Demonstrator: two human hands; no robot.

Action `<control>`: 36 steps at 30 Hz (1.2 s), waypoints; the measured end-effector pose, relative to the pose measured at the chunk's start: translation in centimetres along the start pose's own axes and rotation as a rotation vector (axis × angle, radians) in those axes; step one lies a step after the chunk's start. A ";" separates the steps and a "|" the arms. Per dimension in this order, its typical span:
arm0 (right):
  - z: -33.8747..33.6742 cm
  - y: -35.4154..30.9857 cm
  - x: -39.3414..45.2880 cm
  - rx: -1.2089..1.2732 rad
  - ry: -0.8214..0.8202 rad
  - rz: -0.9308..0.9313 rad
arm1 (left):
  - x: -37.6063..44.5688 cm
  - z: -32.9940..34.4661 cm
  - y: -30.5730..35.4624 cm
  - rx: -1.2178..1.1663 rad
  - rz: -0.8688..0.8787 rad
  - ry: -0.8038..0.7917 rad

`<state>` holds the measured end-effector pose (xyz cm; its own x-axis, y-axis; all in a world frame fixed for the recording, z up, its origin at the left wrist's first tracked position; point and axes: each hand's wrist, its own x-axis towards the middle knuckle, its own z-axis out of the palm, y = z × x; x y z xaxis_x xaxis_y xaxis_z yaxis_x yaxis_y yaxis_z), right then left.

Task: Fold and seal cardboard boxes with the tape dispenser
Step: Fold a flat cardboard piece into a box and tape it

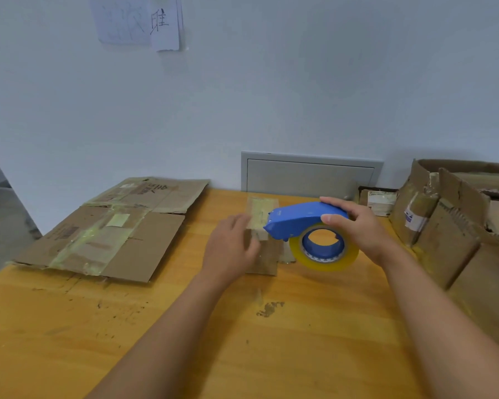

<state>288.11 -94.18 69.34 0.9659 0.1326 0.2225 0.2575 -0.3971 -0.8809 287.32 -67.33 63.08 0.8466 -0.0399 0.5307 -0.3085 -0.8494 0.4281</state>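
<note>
We see both forearms reaching in from the near edge toward the middle of the table (69, 326). The right hand (360, 228) grips the blue tape dispenser (297, 218), fingers curled over its top and the thumb on its near side, holding it up off the wood with the yellowish tape roll (324, 249) hanging below. The dispenser's nose points left, over the small box (264, 226). The left hand (231, 249) is blurred; it lies on the left side of that box with its fingers stretched out and pressing, not wrapped around anything we can make out.

The small box sits near the middle of the table toward the far side, its top covered with a strip of tape. To its left, well apart, two flattened cartons (104, 234) lie overlapping, reaching the left edge of the table. On the right, open boxes (455, 226) crowd the table's edge, just beside the right wrist. The near half of the table shows scuffed, stained yellow wood.

Behind the table stands a pale wall with a grey panel (310, 175) low down and paper sheets (139, 21) pinned higher up.
</note>
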 end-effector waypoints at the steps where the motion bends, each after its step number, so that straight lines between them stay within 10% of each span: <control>1: 0.1 0.1 -0.1 0.010 0.008 0.004 | -0.3 0.6 -0.2 0.078 0.116 -0.031; 11: 2.5 0.0 -0.6 0.102 0.113 0.009 | 2.7 0.9 -4.4 0.249 0.444 0.062; 36: -2.0 0.9 -4.5 -0.092 0.015 0.003 | 0.0 1.9 -1.7 0.256 0.136 -0.037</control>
<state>284.07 -96.95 68.36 0.9669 0.1177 0.2265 0.2551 -0.4794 -0.8397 288.66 -66.88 60.95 0.8216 -0.1778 0.5416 -0.3048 -0.9399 0.1537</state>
